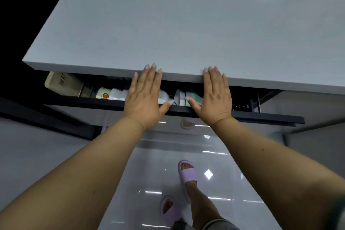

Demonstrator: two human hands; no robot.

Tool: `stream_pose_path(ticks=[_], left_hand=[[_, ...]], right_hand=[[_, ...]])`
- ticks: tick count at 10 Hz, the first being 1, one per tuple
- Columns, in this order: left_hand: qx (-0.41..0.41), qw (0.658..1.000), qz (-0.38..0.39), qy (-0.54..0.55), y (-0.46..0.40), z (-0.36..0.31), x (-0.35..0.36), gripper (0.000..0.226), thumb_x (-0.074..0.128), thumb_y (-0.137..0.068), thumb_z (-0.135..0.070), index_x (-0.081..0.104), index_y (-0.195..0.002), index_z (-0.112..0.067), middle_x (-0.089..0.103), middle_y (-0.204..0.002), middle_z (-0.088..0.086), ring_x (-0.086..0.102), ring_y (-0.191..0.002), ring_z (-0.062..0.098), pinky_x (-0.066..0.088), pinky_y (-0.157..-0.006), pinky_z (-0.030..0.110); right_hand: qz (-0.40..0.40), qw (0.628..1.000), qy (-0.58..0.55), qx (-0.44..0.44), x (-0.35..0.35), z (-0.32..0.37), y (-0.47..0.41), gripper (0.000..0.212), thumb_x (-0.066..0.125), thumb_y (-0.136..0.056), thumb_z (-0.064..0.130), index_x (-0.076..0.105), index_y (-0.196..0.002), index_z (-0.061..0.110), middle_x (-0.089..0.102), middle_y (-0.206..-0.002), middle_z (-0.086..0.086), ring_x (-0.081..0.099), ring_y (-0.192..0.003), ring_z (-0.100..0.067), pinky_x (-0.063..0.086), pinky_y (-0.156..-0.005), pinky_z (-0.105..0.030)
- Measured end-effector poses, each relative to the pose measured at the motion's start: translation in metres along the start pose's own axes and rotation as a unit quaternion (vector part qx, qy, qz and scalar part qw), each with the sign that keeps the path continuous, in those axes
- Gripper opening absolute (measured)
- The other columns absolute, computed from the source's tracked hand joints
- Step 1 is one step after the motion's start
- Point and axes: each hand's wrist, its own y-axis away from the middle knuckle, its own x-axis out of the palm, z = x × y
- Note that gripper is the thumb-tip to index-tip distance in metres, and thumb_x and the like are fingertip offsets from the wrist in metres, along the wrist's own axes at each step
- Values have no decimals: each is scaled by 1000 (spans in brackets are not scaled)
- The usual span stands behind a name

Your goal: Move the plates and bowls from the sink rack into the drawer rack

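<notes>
Head view: left hand [143, 97] and right hand [214, 95] flat, each grip empty, over the nearly closed drawer [242, 117] (bowls [115, 94] inside); task seemingly almost finished.

White bowls [119, 94], upright plates [177, 97] — in nearly shut drawer rack [242, 115]

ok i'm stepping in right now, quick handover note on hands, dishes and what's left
Left hand: open, flat, holding nothing, over the drawer front, fingertips at the counter edge.
Right hand: the same, flat and empty.
Drawer: only slightly open under the counter. In the gap, white bowls, a grey plate on edge, a green dish and a cream box at the left end.
Done: some dishes are in the drawer.
Left: the sink rack is out of view, so check it; I cannot tell whether anything remains there.
</notes>
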Motion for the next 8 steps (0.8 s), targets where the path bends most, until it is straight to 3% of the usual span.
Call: stream_pose_path(ticks=[1, 2, 3, 4, 5, 6, 7, 8], left_hand=[[3, 999, 50, -18, -11, 0, 0, 92, 27, -89, -69, -14, -151, -15, -16, -160, 3, -20, -146, 17, -17, -116, 41], [2, 998, 61, -19, -19, -2, -4, 89, 31, -91, -65, -10, -152, -15, -11, -161, 5, -13, -147, 19, -13, -118, 43], [1, 997, 77, -30, -30, -6, -12, 84, 27, -93, -63, -6, -152, -14, -5, -161, 10, -8, -148, 22, -11, -119, 44], [-13, 993, 113, -37, -41, -10, -18, 83, 21, -93, -65, -10, -152, -15, -9, -160, 12, -11, -148, 24, -9, -119, 43], [-34, 988, 148, -8, -48, -14, -22, 86, 22, -92, -67, -13, -151, -16, -16, -159, 12, -16, -147, 25, -5, -120, 41], [-42, 982, 183, 6, -52, -16, -27, 91, 23, -89, -71, -15, -151, -17, -18, -158, 12, -18, -146, 26, -4, -120, 41], [-52, 975, 217, 8, -58, -20, -36, 97, 28, -86, -75, -16, -151, -18, -20, -158, 13, -17, -146, 27, -2, -120, 41], [-64, 965, 255, 17, -64, -24, -44, 102, 34, -84, -75, -18, -150, -18, -20, -158, 14, -14, -147, 29, 2, -119, 42]], right_hand=[[40, 998, 39, -17, 0, -8, -7, 108, 37, -75, 80, 21, -149, 3, 29, -153, -18, 22, -144, -31, 5, -118, -44], [43, 997, 61, -27, 0, -14, -10, 110, 45, -70, 82, 26, -148, 7, 36, -150, -16, 30, -140, -32, 8, -117, -43], [25, 996, 77, -25, 2, -16, -14, 98, 53, -72, 74, 35, -144, 9, 46, -142, -16, 37, -134, -32, 11, -114, -43], [-2, 998, 68, -15, 2, -13, -17, 85, 53, -76, 65, 42, -139, 9, 53, -135, -16, 33, -128, -29, 16, -111, -43], [-17, 997, 68, -11, 3, -13, -18, 80, 42, -79, 65, 45, -136, 9, 55, -131, -16, 33, -125, -28, 18, -109, -43], [17, 998, 52, -9, -3, -12, -18, 78, 37, -81, 64, 47, -135, 9, 55, -131, -14, 37, -126, -28, 20, -108, -42], [20, 1000, -15, -5, -11, -12, -21, 71, 35, -86, 62, 53, -130, 9, 56, -129, -13, 49, -120, -33, 28, -105, -41], [-38, 983, -164, 80, -42, -6, -29, 64, 36, -88, 57, 55, -126, 9, 54, -125, -11, 47, -119, -29, 35, -101, -37]])
